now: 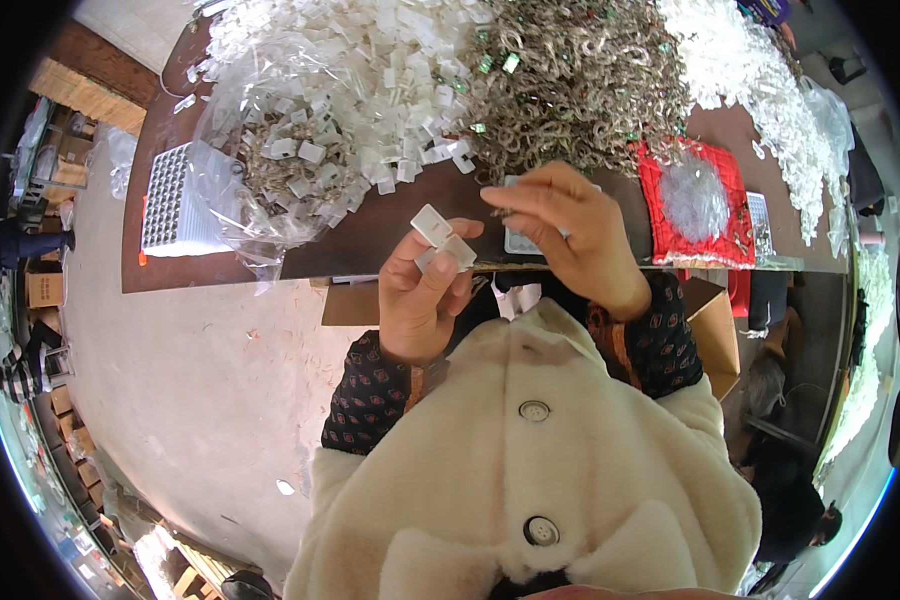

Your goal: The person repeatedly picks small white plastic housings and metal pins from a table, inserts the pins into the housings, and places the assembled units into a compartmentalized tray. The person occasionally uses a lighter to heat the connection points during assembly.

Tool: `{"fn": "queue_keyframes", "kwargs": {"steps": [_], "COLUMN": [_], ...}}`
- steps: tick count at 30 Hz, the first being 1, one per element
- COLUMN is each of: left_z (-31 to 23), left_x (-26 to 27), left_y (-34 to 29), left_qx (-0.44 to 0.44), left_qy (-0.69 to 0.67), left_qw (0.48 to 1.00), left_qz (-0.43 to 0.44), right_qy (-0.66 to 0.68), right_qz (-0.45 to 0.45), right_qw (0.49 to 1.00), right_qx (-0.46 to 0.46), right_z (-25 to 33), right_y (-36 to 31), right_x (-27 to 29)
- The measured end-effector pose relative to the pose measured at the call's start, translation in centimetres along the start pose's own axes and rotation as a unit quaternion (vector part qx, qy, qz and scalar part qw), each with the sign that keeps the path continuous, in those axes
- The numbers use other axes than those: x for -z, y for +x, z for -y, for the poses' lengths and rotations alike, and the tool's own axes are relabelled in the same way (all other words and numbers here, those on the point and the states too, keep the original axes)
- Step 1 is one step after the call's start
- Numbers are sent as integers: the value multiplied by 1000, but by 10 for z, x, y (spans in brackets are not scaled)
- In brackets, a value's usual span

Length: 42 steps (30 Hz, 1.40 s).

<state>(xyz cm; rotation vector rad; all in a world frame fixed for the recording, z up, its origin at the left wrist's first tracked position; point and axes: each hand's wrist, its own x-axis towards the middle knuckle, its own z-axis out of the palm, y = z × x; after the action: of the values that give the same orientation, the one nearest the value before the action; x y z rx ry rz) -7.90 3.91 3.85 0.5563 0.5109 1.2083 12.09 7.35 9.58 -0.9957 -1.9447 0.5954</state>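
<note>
My left hand point(420, 305) holds a small white hinged plastic case point(431, 227) between thumb and fingers, just off the table's near edge. The case is unfolded, with one flap tilted up. To its right, my right hand point(582, 232) hovers with thumb and fingers drawn together at a tiny dark piece, too small to name. Partly hidden under that hand is a shallow pale tray point(520, 243) at the table edge. Beyond both hands lie a heap of white plastic cases point(405, 85) and a heap of greyish-brown coiled pieces point(570, 85) with some green bits.
On the brown table point(370, 235), a clear bag point(295, 165) of filled cases lies left, beside a white rack with round holes point(170, 195). At right are a red cloth-lined tray point(660, 225) of clear pieces and a white heap point(730, 60). Below stands a cardboard box point(712, 335).
</note>
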Motion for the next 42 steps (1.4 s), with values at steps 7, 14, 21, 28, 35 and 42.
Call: {"fn": "queue_keyframes", "kwargs": {"steps": [7,14,21,28,35,42], "left_z": [22,39,29,29,36,40], "left_x": [-15,-28,-32,-29,-28,-21], "left_y": [6,5,7,10,10,6], "left_qx": [25,-15,69,36,-60,-73], "left_qy": [35,97,91,117,114,68], "left_qw": [999,994,993,990,990,994], "left_qz": [24,-45,14,68,50,44], "right_qy": [17,63,-136,-119,-109,66], "right_qz": [-80,-111,-100,-79,-120,-122], "right_qw": [994,989,975,976,978,990], "right_qx": [-69,-69,143,163,129,-34], "right_z": [8,11,-7,-7,-3,14], "right_y": [-39,-48,-54,-55,-53,-53], "right_x": [4,7,18,18,8,3]}}
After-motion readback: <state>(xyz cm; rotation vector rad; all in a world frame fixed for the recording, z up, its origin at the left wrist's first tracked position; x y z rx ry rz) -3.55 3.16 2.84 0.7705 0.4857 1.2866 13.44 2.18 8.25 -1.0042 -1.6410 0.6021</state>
